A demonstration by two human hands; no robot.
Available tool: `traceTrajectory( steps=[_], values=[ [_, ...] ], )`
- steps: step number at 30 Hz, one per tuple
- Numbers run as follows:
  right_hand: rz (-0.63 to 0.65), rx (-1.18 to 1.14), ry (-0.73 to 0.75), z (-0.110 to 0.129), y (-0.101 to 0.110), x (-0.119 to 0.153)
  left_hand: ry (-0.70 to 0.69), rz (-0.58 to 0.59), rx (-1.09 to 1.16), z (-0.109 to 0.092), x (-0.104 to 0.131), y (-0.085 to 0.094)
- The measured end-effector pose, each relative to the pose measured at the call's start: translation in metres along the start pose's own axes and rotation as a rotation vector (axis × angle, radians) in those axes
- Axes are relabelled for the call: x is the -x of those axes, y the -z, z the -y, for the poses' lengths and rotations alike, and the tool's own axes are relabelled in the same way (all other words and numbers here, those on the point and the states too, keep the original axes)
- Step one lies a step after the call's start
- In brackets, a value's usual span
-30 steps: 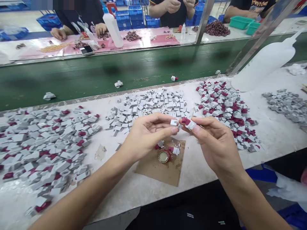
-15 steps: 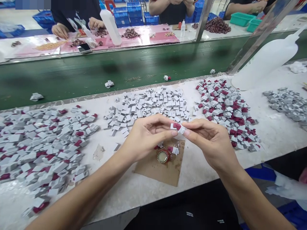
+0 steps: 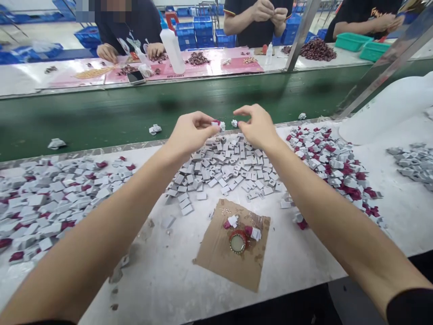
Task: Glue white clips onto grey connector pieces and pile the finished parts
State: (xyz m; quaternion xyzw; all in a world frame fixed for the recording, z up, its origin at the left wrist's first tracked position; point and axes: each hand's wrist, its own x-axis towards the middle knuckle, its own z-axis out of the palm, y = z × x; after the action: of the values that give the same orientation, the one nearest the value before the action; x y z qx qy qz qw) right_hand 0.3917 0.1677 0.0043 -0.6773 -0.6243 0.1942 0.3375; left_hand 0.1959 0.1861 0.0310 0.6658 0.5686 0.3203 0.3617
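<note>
My left hand (image 3: pixel 191 135) pinches a small grey and dark-red plastic piece (image 3: pixel 218 124) between thumb and fingertips, over the near edge of the green belt. To its right, my right hand (image 3: pixel 257 126) has its thumb and index finger apart. A small pale piece (image 3: pixel 234 123) lies on the belt close to the right thumb tip; whether they touch I cannot tell. Below both hands spreads a heap of light grey plastic pieces (image 3: pixel 233 162). On a cardboard square (image 3: pixel 230 271) sit a bottle cap (image 3: pixel 237 242) and two grey-and-red pieces (image 3: pixel 253 233).
Heaps of grey-and-red pieces lie at left (image 3: pixel 47 198) and right (image 3: pixel 334 158). A large white squeeze bottle (image 3: pixel 389 108) leans at the right by a metal post (image 3: pixel 375 67). Beyond the green belt (image 3: pixel 111 117), several people work at a table.
Both hands have moved apart and forward from above the cardboard to the belt's edge. The right hand has let go of the piece, which stays in the left.
</note>
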Motion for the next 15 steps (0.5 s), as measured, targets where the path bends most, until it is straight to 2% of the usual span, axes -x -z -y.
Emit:
traceTrajectory(
  steps=[3, 5, 7, 9, 11, 13, 15],
  values=[
    [0.055, 0.025, -0.026, -0.001, -0.027, -0.06, 0.065, -0.082, -0.061, 0.007, -0.043, -0.015],
    [0.075, 0.024, -0.051, -0.007, -0.033, -0.079, 0.085, -0.079, -0.11, 0.015, -0.064, -0.029],
    [0.061, 0.011, -0.066, -0.015, -0.025, -0.081, 0.089, -0.038, -0.136, 0.023, -0.079, -0.043],
    [0.039, -0.017, -0.063, -0.023, -0.004, -0.069, 0.077, 0.022, -0.143, 0.028, -0.09, -0.057],
    [0.02, -0.066, -0.057, -0.029, 0.025, -0.045, 0.045, 0.087, -0.156, 0.027, -0.096, -0.067],
    [-0.008, -0.139, -0.081, -0.032, 0.056, -0.011, 0.005, 0.135, -0.189, 0.021, -0.096, -0.07],
    [-0.007, -0.139, -0.137, -0.036, 0.084, 0.03, -0.034, 0.154, -0.235, 0.014, -0.089, -0.064]
  ],
)
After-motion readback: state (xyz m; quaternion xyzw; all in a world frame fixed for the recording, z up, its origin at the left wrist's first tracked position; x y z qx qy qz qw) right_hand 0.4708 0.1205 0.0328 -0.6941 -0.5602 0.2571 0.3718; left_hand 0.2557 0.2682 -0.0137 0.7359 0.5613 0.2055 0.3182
